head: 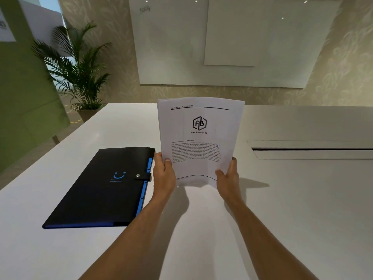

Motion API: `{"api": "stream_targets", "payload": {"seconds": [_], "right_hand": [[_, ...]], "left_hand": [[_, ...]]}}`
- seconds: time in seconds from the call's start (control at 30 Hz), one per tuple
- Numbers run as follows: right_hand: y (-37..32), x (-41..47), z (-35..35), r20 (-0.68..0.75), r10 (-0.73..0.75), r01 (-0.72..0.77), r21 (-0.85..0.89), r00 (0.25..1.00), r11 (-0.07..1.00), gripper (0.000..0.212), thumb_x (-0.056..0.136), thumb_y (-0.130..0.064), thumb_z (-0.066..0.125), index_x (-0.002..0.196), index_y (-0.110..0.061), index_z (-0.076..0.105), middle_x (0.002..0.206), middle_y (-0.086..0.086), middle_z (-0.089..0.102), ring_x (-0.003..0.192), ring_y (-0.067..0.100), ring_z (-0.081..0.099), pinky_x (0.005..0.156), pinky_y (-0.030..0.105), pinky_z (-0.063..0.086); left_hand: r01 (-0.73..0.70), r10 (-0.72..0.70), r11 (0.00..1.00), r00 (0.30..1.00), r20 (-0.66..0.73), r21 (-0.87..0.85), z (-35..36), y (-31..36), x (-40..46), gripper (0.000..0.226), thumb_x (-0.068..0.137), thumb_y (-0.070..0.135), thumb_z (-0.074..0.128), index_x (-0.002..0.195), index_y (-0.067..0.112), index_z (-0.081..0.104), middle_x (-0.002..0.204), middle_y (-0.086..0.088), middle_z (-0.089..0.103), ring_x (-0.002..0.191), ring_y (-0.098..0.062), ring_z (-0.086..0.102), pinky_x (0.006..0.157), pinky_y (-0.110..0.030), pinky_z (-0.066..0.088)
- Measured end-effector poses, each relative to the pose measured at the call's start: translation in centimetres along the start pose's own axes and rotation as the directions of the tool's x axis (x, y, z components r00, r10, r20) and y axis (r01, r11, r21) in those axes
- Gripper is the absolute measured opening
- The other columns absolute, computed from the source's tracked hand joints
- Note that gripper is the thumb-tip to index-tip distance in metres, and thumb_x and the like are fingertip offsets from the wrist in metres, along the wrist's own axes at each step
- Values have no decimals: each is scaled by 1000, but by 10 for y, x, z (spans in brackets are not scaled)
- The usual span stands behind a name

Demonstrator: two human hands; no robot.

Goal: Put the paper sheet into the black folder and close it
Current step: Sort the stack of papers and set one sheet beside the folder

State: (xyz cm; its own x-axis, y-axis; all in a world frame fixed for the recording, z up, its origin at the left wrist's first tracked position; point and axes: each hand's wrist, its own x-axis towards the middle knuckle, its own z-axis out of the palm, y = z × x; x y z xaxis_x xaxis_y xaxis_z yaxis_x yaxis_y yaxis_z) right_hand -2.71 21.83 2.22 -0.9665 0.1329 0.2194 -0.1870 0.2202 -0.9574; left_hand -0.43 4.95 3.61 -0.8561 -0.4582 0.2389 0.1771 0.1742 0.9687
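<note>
paper sheet (198, 138) upright, lower edges pinched between left hand (163, 174) and right hand (228, 179), possibly several sheets, black folder (101, 188) just left

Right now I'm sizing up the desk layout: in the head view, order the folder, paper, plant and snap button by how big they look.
1. Plant, though it stands farther off
2. Folder, close behind
3. Paper, nearer, held up
4. Snap button

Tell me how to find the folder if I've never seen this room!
Look at the big white table in front of the person. On its left side, beside the left hand, a flat folder lies closed. It is the only black thing there, with blue edges, a blue smiley on its cover and a snap strap.
</note>
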Motion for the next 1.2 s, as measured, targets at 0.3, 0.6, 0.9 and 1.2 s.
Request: {"api": "stream_targets", "payload": {"seconds": [0.3, 0.6, 0.9, 1.2], "right_hand": [[10, 3, -6, -197, 154, -95, 277, 968, 956, 55, 82, -4, 69, 128, -20, 43, 120, 3, 58, 105, 19, 60, 80, 21, 50], [10, -2, 5, 89, 286, -240, 797, 954, 555, 52, 86, 15, 52, 129, -14, 56, 113, 4, 70, 101, 22, 65, 81, 34, 54], [-6, 13, -17, -31, 192, -146, 536, 981, 832, 31, 78, 16, 58, 94, -9, 67, 89, 6, 69, 83, 22, 64, 70, 32, 53], [-6, 50, -65, 47, 83, -90, 177, 995, 980, 43, 80, 10, 58, 117, -11, 64, 113, 10, 71, 103, 32, 67, 90, 50, 54]], "left_hand": [[103, -108, 982, 994, -27, -156, 7, 2, 1, 14, 103, 17, 34, 109, 21, 46, 110, 1, 59, 102, -20, 59, 85, -37, 54], [283, -271, 894, 959, 86, -347, 26, 3, -12, 23, 102, 13, 39, 116, 26, 52, 115, -6, 59, 109, -24, 58, 94, -44, 52], [381, -354, 826, 924, 144, -415, 6, -10, -2, 44, 94, 3, 55, 135, 13, 43, 122, -11, 60, 110, -27, 61, 88, -46, 55], [364, -375, 856, 926, 42, -367, -55, -3, 32, 36, 85, 8, 69, 118, 8, 56, 112, -14, 68, 92, -28, 67, 71, -40, 55]]}}
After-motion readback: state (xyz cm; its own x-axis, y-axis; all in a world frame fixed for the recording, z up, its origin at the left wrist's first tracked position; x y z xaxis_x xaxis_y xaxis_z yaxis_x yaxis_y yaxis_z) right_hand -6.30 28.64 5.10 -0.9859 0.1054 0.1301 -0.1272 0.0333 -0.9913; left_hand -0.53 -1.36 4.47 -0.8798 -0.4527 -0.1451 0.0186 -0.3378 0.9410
